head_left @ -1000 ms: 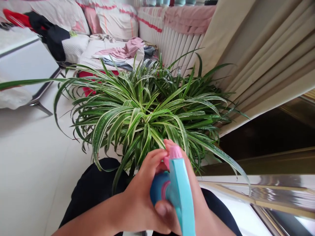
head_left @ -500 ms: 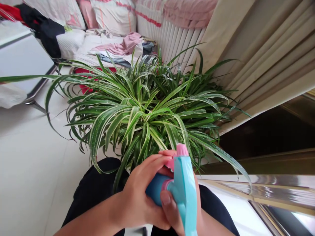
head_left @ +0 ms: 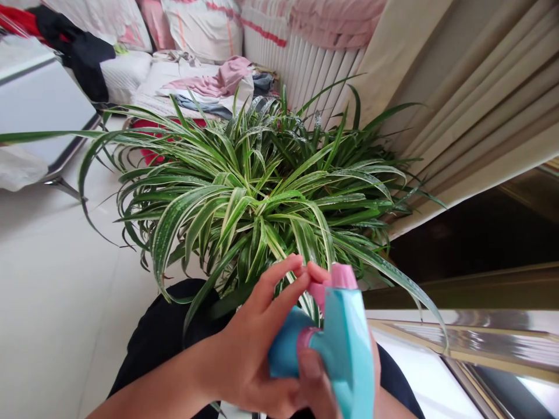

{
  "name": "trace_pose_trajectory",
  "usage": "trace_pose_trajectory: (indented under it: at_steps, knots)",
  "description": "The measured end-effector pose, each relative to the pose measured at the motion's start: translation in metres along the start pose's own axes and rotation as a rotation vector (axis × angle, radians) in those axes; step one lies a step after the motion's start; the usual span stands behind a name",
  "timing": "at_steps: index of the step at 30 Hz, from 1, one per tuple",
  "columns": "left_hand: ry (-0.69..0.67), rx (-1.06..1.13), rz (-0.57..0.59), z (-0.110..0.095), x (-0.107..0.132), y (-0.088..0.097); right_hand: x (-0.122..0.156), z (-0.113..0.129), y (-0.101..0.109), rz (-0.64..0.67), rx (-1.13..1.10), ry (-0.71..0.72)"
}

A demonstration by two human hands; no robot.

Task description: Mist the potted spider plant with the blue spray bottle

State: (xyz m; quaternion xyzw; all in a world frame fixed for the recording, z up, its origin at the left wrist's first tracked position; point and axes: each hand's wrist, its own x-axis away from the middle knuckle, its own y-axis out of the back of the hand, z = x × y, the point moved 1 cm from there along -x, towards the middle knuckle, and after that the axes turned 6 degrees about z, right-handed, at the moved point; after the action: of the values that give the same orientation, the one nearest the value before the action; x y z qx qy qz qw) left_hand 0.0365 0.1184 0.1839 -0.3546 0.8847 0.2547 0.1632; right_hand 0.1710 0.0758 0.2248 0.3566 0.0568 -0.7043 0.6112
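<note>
Head view: your left hand (head_left: 248,355) comes in from the near left and grips the rounded blue part of a plastic spray bottle (head_left: 345,349), its fingers curling up toward the pink trigger. Your right hand (head_left: 317,390) closes on the bottle from the near right, with its thumb across the near side. Both hands are clasping the bottle, low and near you. Its long teal head runs almost straight near to far, tilting slightly, with the pink tip pointing far, toward a variegated spider plant (head_left: 248,198). That tip sits just beside the plant's nearest leaves. Dark trousers (head_left: 166,308) lie below your left forearm. A beige curtain (head_left: 458,105) hangs at far right, and a bed with pillows (head_left: 201,29) and a pink garment (head_left: 213,81) lies beyond the plant.
</note>
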Motion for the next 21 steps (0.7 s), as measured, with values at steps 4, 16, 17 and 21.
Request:
trace_pose_trajectory:
  at_steps: [4,16,17,21]
  knots:
    - [0.162,0.260,-0.129,0.000,0.001,-0.003,0.004,-0.003,0.019,-0.048,0.069,-0.201]
    - [0.498,0.421,-0.155,0.002,-0.004,-0.006,-0.003,0.005,0.032,-0.124,0.104,-0.229]
    - [0.506,0.422,-0.157,0.002,-0.004,-0.006,-0.003,0.005,0.032,-0.135,0.082,-0.223]
    - [0.518,0.412,-0.144,0.002,-0.005,-0.006,-0.001,0.006,0.028,-0.077,0.059,-0.195]
